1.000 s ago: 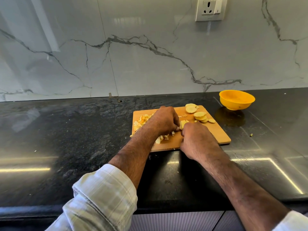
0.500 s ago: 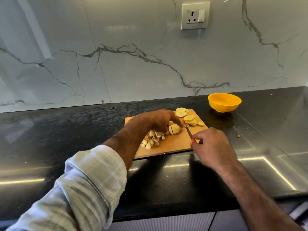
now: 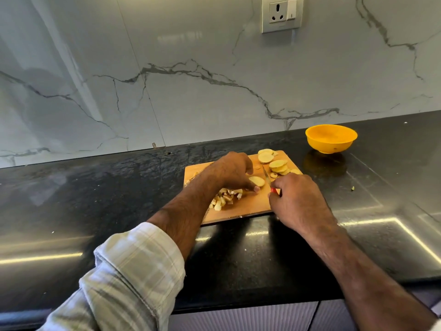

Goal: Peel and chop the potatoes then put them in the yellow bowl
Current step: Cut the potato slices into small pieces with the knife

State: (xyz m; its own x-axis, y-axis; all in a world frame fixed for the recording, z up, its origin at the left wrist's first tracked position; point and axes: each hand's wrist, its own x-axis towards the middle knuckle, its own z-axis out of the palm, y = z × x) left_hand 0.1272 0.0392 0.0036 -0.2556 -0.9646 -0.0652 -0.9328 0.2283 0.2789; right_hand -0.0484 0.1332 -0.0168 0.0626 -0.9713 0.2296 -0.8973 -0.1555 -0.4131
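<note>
Fingertips of the left hand [image 3: 232,172] are pinning a pale, peeled potato slice [image 3: 257,181] mid-board for cutting; the right hand [image 3: 296,199] is gripping the red-handled knife [image 3: 267,176] beside it. Diced pieces [image 3: 224,198] are lying near the cutting board [image 3: 248,206]'s front edge, uncut rounds [image 3: 278,164] at its far right corner, toward the yellow bowl [image 3: 331,138].

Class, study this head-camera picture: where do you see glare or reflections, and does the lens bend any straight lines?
Head view: bright streaks of glare cross the glossy black counter; the yellow bowl is mirrored as a dim reflection on the counter just in front of it; the marble wall carries a soft sheen; the wide-angle lens tilts and bows the counter's back edge.
</note>
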